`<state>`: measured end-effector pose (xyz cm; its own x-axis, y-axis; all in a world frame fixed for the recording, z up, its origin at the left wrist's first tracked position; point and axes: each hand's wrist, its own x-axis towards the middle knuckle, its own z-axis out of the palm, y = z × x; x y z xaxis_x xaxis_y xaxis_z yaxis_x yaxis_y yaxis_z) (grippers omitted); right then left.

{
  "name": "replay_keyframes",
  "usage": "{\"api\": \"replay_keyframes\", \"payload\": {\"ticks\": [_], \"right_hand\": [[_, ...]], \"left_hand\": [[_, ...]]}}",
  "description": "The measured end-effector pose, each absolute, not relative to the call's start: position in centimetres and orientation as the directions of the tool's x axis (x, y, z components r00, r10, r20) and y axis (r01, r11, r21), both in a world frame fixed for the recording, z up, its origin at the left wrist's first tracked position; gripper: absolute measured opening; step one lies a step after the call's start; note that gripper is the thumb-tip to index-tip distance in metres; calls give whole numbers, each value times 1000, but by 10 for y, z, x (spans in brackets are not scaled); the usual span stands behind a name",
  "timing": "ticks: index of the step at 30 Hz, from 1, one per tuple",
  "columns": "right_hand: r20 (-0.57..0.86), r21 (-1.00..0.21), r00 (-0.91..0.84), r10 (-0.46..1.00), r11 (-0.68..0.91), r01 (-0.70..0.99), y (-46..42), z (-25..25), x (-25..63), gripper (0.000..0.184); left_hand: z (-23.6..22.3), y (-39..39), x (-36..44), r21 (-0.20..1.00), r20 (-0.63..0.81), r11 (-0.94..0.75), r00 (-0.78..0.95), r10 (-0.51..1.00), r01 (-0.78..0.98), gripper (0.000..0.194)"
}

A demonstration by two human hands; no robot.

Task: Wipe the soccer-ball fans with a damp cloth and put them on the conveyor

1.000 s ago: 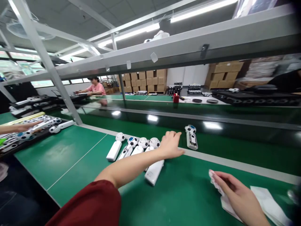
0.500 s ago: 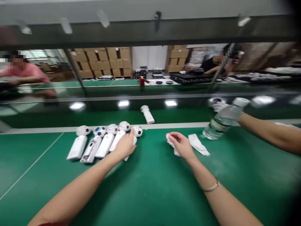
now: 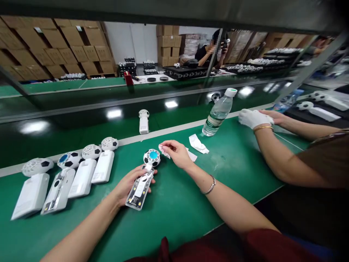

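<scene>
Left hand (image 3: pixel 125 186) curled round soccer-ball device (image 3: pixel 140 186), clear face showing. Right hand (image 3: pixel 177 154) nearly closed, pinching white tissue (image 3: pixel 164 151) just beside device's ball end. 4 similar devices (image 3: pixel 82 178) lie left of left hand.

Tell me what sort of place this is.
Probably a factory workshop: ball-topped devices stand out in a row on a long green bench, and stacked cartons fill the back.

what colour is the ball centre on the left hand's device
Ball centre: light blue, clearest in the head view.
</scene>
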<state>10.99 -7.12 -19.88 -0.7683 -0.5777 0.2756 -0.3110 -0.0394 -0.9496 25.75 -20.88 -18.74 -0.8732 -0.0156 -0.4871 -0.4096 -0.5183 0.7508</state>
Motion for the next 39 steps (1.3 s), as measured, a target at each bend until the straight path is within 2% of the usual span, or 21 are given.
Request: {"api": "replay_keyframes", "payload": {"ticks": [5,7,11,16,22,27,30,33,36,39], "right_hand": [[368,-864,-649,-666,14,-504,-76,-192,128,16],[371,-842,-617,-694,28,-538,-78,-192,129,14],[354,-833,-673,-649,109,-543,-80,-193,127,15],[414,-719,-577,-704,136,-681,-81,-190,132,12],[382,-800,-689,-616,153,-580,-81,-192,119,13],[470,-817,-744,-476,86,-571,-71,-186,117,16],[484,-764,-614,-624,41,-644,-71,-184,122,15],[423,-709,-546,-724,111,-697,-74,-188,120,14],[400,-769,-693,-600,192,-610,-73,-193,111,15],[387,-824,-750,-536,164,-542,-69,-196,105,17]], "left_hand": [[-185,-204,256,782,-504,-439,-863,-27,-442,45],[-185,-204,256,782,-508,-426,-861,-15,-454,45],[-184,-205,256,781,-513,-421,-858,-12,-461,44],[-182,-204,255,780,-518,-417,-855,-15,-466,42],[-182,-205,254,769,-525,-436,-851,-13,-468,42],[-182,-208,254,761,-518,-461,-855,-9,-457,41],[-182,-206,256,757,-521,-465,-853,-4,-460,43],[-182,-205,258,757,-524,-463,-852,-8,-461,44],[-178,-211,248,770,-525,-454,-850,-52,-448,43],[-170,-231,213,840,-441,-409,-888,-130,-357,36]]}}
